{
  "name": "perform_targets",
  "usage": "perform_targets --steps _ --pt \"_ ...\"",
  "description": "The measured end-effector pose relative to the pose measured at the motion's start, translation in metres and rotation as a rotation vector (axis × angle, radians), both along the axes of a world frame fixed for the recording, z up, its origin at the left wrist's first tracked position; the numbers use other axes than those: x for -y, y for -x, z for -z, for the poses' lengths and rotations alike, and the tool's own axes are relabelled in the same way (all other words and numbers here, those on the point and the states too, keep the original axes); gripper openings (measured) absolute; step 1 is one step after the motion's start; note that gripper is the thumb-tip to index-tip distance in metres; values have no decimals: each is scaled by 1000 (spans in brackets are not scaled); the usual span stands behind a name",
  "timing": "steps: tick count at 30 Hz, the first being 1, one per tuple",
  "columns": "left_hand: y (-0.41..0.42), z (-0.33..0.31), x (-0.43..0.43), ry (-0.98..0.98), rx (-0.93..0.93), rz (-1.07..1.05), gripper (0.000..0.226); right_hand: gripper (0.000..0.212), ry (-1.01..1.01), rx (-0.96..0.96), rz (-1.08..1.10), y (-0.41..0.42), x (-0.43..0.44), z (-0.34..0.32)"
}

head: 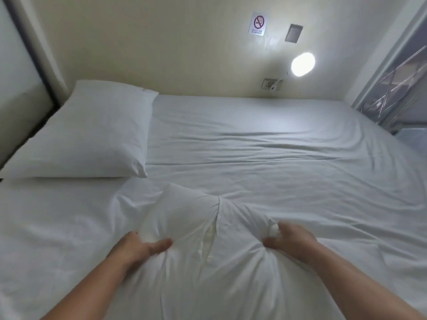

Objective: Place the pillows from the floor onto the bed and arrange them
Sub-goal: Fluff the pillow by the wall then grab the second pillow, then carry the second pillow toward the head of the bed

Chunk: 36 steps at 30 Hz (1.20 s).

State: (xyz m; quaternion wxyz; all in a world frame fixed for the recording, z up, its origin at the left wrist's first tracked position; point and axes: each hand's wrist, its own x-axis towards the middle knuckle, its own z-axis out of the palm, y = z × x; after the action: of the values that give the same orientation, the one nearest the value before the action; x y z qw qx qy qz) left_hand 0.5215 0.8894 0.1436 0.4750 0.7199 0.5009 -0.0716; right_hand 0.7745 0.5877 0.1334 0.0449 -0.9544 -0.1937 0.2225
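1. White cotton-cased plump pillow (83,132) lies flat at the far left of the white-sheeted bed (265,146), apparently placed.
2. Second white crumpled pillow (208,245) sits on the near edge, not yet arranged.
3. Left hand (138,248) and right hand (291,241) each pinch bunched fabric, fingers closed, arms extended forward.

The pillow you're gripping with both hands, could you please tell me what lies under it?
Under the held pillow is the white bed sheet, visible all around it. Whatever lies directly beneath is covered by the pillow, the left hand and the right hand.
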Motion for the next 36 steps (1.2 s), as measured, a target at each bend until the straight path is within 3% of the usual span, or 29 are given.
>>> perform_targets --steps 4,7,11,15,18,20,21,23,26,29,31,33,36 --pt "3 -15 6 -91 234 -217 56 41 -68 252 -39 -4 -21 -24" --pt "-6 -69 -13 -282 455 -306 43 34 -209 431 -46 -17 -51 -87" --pt "-3 -173 -39 -605 757 -290 38 29 -567 711 22 -24 -97 -171" --pt "38 -203 -37 -1073 694 -128 46 27 -835 846 56 -5 -103 -182" --pt "96 -167 -33 -1298 469 253 39 20 -865 833 -74 25 -76 -144" --pt "141 -137 -41 -1050 237 386 26 27 -800 827 -321 48 -51 -114" --pt "159 -128 -43 -822 159 296 17 29 -771 812 -471 63 -41 -102" --pt "181 -117 -44 -380 230 -18 9 27 -717 783 -749 95 -31 -84" --pt "210 -108 -55 -75 220 -199 21 27 -627 681 -975 134 -16 -72" --pt "205 -124 -73 24 95 -208 42 41 -514 515 -1176 146 3 -85" --pt "186 -133 -85 166 44 -203 65 47 -608 451 -1087 144 -1 -98" --pt "158 -137 -79 229 -104 -32 79 43 -676 459 -847 141 -25 -113" --pt "128 -113 -46 182 -282 145 107 33 -389 337 -665 123 -65 -104"
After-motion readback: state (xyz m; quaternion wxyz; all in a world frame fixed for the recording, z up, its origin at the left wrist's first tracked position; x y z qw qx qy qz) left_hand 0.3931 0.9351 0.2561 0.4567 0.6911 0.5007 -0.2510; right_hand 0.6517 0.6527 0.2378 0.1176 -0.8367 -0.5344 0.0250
